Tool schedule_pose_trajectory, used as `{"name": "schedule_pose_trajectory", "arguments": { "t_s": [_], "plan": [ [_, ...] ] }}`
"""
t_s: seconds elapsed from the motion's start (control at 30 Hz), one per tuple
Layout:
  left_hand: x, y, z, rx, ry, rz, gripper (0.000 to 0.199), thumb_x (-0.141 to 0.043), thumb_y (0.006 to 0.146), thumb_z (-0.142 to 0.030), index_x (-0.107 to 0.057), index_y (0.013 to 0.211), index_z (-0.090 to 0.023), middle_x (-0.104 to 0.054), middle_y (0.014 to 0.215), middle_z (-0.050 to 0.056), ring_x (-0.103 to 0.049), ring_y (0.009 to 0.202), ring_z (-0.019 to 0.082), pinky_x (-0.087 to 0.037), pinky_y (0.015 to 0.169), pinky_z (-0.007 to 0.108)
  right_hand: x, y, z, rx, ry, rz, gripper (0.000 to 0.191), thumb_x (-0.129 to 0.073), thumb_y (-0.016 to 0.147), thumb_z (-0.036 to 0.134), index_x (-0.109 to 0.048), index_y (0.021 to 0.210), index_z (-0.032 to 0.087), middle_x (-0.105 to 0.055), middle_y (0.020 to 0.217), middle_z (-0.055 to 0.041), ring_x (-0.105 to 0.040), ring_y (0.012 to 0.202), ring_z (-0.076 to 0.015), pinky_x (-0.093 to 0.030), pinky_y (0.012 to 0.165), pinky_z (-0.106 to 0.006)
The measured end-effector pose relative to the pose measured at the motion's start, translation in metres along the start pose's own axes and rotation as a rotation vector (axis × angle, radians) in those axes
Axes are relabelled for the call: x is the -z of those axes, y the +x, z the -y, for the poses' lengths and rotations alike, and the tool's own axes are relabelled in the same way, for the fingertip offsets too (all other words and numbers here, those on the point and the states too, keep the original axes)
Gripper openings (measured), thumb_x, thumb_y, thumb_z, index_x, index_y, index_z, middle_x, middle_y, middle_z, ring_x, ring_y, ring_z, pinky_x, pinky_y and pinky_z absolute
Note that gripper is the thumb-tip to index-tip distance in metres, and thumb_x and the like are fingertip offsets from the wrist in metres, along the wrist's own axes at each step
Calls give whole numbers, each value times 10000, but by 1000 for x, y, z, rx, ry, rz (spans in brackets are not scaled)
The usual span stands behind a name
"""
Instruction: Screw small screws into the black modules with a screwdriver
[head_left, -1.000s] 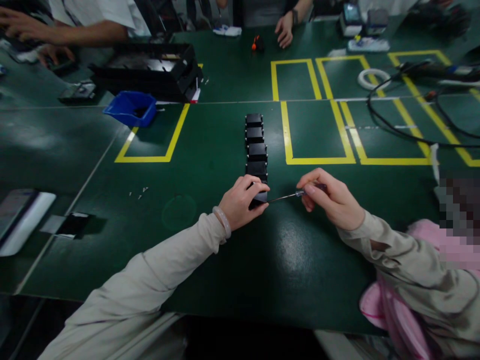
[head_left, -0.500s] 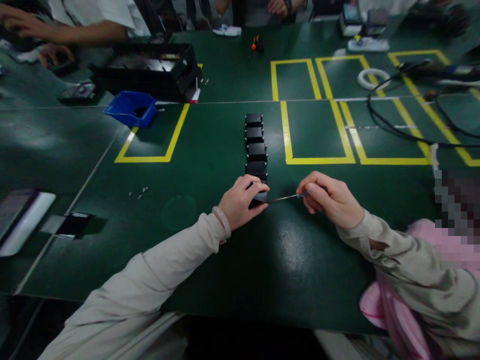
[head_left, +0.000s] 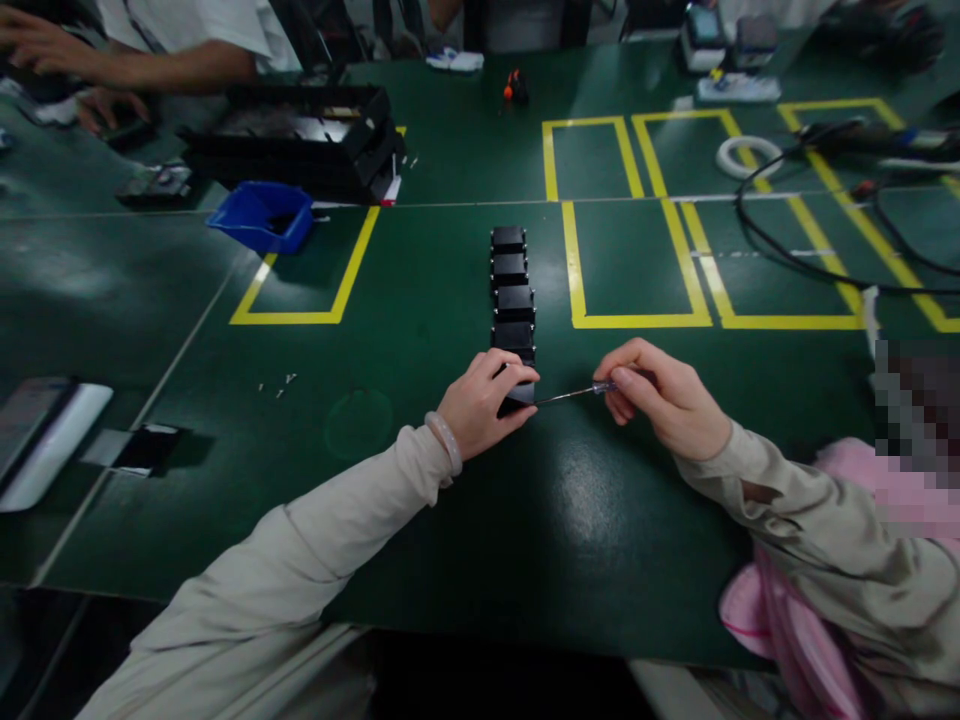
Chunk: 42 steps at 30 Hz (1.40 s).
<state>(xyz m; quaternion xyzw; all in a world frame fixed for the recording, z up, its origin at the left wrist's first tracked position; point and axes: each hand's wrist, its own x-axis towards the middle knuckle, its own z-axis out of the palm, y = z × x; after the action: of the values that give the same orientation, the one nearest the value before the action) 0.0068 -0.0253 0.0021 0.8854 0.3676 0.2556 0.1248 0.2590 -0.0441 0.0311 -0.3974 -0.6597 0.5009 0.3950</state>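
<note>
My left hand is closed around a small black box-shaped part at the near end of a row on the green table. Several like black boxes run away from me in line, with small shiny screws at their sides. In my right hand is a screwdriver, pinched by its handle. Its thin shaft lies nearly level, and the tip reaches the right side of the held box by my left fingertips. The handle is mostly hidden by my fingers.
Several loose screws lie left of my hand. A blue scoop-shaped tray and a black bin stand at the back left, near a co-worker's arm. Cables and a white ring are at right.
My right hand has shifted its grip slightly on the screwdriver. My left hand and the black boxes stay in place. At the far side, another person's hands have left the view.
</note>
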Motion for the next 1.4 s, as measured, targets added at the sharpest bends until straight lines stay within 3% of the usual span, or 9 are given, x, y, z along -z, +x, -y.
{"name": "schedule_pose_trajectory", "arguments": {
  "t_s": [0.1, 0.27, 0.47, 0.67, 0.83, 1.0, 1.23, 1.4],
  "plan": [
    [0, 0, 0, -3, 0, 0, 298, -669, 854, -234, -568, 1129, -175, -567, 1127, 95, -554, 1042, 238, -503, 904, 393, 0, 0, 0, 10, -3, 6, 144, -459, 1001, 301, -551, 982, 192, -509, 598, 56, -520, 529, -86, -444, 518, -227],
    [0, 0, 0, 0, -2, -4, 300, -672, 852, -230, -569, 1128, -173, -567, 1127, 95, -554, 1035, 237, -505, 902, 393, 1, 0, 1, -19, -61, 13, 179, -459, 1000, 313, -557, 923, 185, -482, 547, 71, -477, 455, -67, -384, 463, -214],
    [0, 0, 0, -1, -5, 5, 320, -686, 835, -207, -565, 1129, -177, -566, 1133, 93, -555, 1046, 239, -504, 904, 401, 1, 0, 2, 13, -66, -1, 119, -469, 993, 281, -539, 998, 185, -521, 589, 61, -523, 512, -79, -426, 505, -215],
    [0, 0, -1, 0, -2, -1, 328, -696, 824, -193, -568, 1125, -173, -568, 1129, 92, -557, 1044, 239, -507, 901, 396, 1, 0, 1, -25, -82, 8, 170, -459, 997, 313, -550, 942, 180, -476, 540, 78, -476, 438, -65, -377, 449, -212],
    [0, 0, 0, 5, -3, 8, 323, -690, 831, -199, -565, 1128, -179, -566, 1131, 89, -555, 1043, 236, -508, 897, 395, 1, 2, 4, 0, -83, -9, 112, -490, 978, 284, -530, 992, 181, -513, 582, 68, -514, 475, -76, -419, 473, -213],
    [0, 0, 1, 10, -7, 12, 322, -684, 837, -209, -561, 1134, -187, -566, 1135, 86, -554, 1043, 236, -507, 905, 406, 1, 2, 4, -27, -110, 21, 163, -490, 980, 318, -542, 915, 177, -487, 529, 78, -477, 412, -63, -357, 418, -206],
    [0, 0, 0, 9, -6, 9, 307, -672, 848, -226, -562, 1131, -183, -569, 1134, 90, -555, 1046, 236, -506, 904, 404, 2, 2, 3, 13, -103, 9, 103, -493, 980, 283, -531, 990, 188, -522, 587, 64, -531, 495, -79, -429, 499, -221],
    [0, 0, -1, 10, -6, 11, 298, -655, 857, -239, -563, 1134, -178, -568, 1136, 95, -552, 1047, 238, -503, 912, 407, 2, 3, 2, -43, -111, 12, 183, -483, 986, 337, -542, 910, 182, -474, 526, 79, -467, 405, -62, -349, 419, -216]
  ]
}}
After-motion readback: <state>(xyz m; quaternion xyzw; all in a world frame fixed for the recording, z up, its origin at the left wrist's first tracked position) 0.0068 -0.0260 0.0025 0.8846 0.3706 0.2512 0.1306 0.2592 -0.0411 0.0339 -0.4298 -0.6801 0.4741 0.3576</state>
